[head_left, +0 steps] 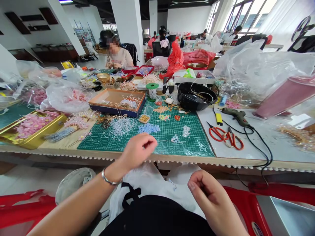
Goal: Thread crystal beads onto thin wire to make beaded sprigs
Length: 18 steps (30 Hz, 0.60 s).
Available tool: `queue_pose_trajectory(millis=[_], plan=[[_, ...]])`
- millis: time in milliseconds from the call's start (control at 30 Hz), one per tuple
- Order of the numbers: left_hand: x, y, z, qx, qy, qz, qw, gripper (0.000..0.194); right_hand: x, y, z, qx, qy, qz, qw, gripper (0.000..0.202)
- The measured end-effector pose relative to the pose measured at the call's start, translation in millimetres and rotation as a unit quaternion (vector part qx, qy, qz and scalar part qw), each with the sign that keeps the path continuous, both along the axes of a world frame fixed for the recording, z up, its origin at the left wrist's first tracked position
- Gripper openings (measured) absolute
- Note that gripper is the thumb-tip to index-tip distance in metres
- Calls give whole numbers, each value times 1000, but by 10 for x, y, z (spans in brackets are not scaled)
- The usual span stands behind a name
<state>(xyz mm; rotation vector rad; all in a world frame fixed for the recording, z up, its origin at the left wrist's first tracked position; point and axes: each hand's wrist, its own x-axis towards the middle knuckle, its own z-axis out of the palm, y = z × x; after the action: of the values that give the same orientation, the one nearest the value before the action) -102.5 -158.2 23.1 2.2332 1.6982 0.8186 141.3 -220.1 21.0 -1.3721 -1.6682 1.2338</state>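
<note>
My left hand (137,149), slightly blurred, is over the front edge of the green cutting mat (194,144). Its fingers are curled closed, and whatever they may hold is hidden. Above my lap is my right hand (209,193), thumb against bent fingers; I cannot make out anything in its grip. A small spray of pale blue beads (174,186) shows between the hands, against white cloth. Just beyond my left hand lie blue flower-shaped pieces (149,128). Clear beads (120,127) are spread farther left, and small pale piles (186,131) lie to the right.
Orange-handled scissors (218,133), a glue gun (235,115) and its cable lie at right. A black bowl (197,96), a wire spool (152,91) and an open box (116,98) stand behind the mat. At left sits a gold tray (52,126). A person (118,55) works opposite.
</note>
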Motion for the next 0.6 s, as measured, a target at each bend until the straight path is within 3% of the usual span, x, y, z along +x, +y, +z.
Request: queue_pose_trajectory(millis=[133,200,300,433,600], plan=[[-428,487,-135,7,50,97,994,23,37,-37,-29,0,-3,-15,1000,14],[-575,706,-131,10,75,129,989,27,42,-42,-27,5,-28,-15,999,14],[-651,927,-63,-5,110,140,984,28,54,-36,-9,47,-65,36,996,15],[-564,935,-46,-52,145,86,984,22,89,-26,-13,77,-70,13,994,15],[-450,665,-194,-74,164,50,982,21,87,-11,-29,23,-72,-9,997,19]])
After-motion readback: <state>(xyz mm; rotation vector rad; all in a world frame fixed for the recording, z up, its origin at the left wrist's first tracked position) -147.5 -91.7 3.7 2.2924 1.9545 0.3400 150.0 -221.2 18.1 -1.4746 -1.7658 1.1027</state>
